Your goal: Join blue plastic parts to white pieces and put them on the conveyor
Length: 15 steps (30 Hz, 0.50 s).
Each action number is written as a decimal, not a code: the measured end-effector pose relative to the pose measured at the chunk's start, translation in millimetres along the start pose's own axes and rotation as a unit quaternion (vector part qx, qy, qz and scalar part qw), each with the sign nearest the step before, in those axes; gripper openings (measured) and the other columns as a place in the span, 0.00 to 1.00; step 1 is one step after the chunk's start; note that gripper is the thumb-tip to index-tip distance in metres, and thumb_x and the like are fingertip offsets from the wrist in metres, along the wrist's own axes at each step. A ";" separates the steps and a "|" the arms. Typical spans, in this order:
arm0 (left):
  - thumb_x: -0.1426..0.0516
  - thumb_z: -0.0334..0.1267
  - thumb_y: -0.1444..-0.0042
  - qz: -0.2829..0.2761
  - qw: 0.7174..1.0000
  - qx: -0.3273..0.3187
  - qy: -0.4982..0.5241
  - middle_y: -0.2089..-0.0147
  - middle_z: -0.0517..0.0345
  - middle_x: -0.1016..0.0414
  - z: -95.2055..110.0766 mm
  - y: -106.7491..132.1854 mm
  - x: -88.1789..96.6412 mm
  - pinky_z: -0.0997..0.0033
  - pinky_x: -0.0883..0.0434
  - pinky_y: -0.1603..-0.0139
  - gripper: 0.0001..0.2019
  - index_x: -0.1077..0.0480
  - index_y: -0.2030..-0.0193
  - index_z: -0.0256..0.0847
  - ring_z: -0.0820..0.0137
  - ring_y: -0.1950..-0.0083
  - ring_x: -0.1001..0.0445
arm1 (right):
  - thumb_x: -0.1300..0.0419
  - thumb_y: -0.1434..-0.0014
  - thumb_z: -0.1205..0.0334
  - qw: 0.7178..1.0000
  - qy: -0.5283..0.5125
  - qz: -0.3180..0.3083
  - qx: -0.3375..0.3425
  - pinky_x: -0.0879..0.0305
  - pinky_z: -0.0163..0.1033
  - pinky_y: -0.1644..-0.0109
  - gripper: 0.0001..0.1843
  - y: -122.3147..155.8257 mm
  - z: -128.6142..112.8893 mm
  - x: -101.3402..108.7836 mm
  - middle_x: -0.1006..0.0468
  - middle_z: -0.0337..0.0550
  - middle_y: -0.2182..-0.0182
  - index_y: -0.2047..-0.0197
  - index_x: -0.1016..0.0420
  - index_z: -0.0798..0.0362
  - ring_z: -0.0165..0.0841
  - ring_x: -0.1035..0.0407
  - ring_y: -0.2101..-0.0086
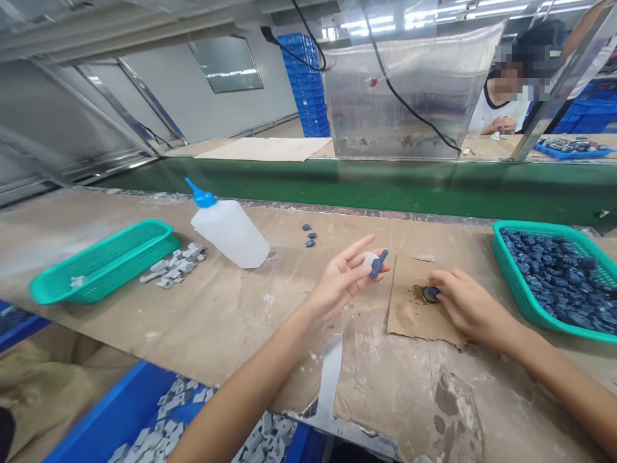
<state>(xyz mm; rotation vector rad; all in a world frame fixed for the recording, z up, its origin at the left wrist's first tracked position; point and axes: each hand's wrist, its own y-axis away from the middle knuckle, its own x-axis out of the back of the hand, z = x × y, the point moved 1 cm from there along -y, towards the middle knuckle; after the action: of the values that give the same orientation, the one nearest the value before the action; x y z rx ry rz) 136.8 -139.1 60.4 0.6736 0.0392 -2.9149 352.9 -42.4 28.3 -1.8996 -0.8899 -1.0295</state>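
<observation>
My left hand (344, 276) is raised over the table, thumb and fingers closed on a small grey-blue plastic part (378, 264) with a narrow peg; a whitish piece shows beside it. My right hand (460, 302) is low at a cardboard piece (405, 318), its fingertips pinching a small dark blue part (433, 292) at a small round dish (427, 296). The fingers partly cover both the part and the dish. A wet brown stain spreads on the cardboard around the dish.
A green basket (525, 302) of dark blue parts stands right. A white squeeze bottle (231, 231), loose grey parts (176, 265) and another green basket (101, 283) are left. Several dark bits (310, 236) lie mid-table. A blue bin (116, 405) holds grey parts below. A person (506, 103) sits opposite.
</observation>
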 end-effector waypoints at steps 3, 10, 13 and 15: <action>0.41 0.29 0.54 -0.009 0.997 0.040 0.068 0.47 0.51 0.32 -8.3 3.0 -7.4 0.71 0.33 0.53 0.19 0.31 0.52 0.40 0.69 0.56 0.28 | 0.57 0.42 0.73 1.000 -0.007 -0.004 0.001 0.36 0.44 0.60 0.10 1.4 -0.9 1.9 0.34 0.47 0.64 0.59 0.42 0.51 0.38 0.37 0.61; 0.36 0.25 0.61 0.010 0.992 0.096 0.080 0.64 0.58 0.27 -18.5 4.1 -5.6 0.80 0.35 0.59 0.17 0.26 0.60 0.37 0.79 0.65 0.29 | 0.54 0.41 0.71 0.999 0.002 0.050 0.010 0.36 0.43 0.59 0.08 0.3 -4.3 2.9 0.34 0.47 0.63 0.59 0.41 0.51 0.38 0.36 0.61; 0.36 0.33 0.58 -0.033 0.986 0.139 0.090 0.64 0.56 0.27 -19.7 5.8 -5.8 0.78 0.33 0.63 0.17 0.27 0.57 0.36 0.76 0.67 0.28 | 0.54 0.41 0.70 0.997 0.000 0.072 0.010 0.36 0.44 0.59 0.07 0.2 -5.8 2.7 0.33 0.47 0.63 0.59 0.41 0.51 0.38 0.35 0.61; 0.38 0.37 0.54 -0.063 0.983 0.152 0.083 0.61 0.51 0.26 -19.2 7.3 -5.7 0.76 0.33 0.64 0.18 0.28 0.55 0.36 0.73 0.65 0.27 | 0.53 0.41 0.70 0.995 -0.008 0.104 0.001 0.35 0.44 0.59 0.07 0.7 -6.0 5.1 0.32 0.47 0.62 0.59 0.42 0.51 0.38 0.34 0.61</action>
<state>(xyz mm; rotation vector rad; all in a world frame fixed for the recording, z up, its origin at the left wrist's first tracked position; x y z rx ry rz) 151.3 -144.4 45.7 0.9946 -0.3636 -3.0073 353.7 -46.9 34.7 -1.9536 -0.6843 -0.8886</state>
